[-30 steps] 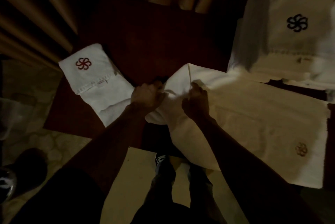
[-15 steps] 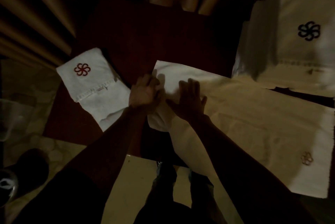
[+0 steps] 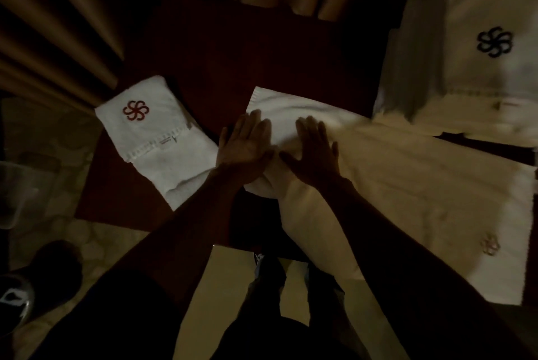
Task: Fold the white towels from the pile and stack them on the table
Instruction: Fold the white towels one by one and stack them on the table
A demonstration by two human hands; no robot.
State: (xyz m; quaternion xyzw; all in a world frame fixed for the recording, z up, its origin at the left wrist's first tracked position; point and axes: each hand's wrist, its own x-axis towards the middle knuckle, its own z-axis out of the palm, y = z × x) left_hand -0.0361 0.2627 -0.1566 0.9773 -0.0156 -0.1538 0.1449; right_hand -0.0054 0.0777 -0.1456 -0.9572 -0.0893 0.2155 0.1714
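A long white towel point(image 3: 407, 190) lies spread across the dark table point(image 3: 262, 48), running from the middle to the lower right, with a faint flower logo near its right end. My left hand point(image 3: 246, 147) and my right hand point(image 3: 316, 153) press flat on its left end, fingers straight. A folded white towel with a red flower logo point(image 3: 157, 138) sits on the table's left side. At the upper right stands the pile of white towels point(image 3: 471, 68), its top one marked with a dark flower logo.
Brown curtains point(image 3: 72, 25) hang behind the table. A clear plastic bin point(image 3: 17, 190) stands on the patterned floor at the left. My legs and shoes point(image 3: 262, 260) show below the table's near edge. A dark shoe point(image 3: 17, 295) lies at the lower left.
My hands were gripping the towel's left end a second ago. They let go, laid it down flat, and now press on it with straight fingers.
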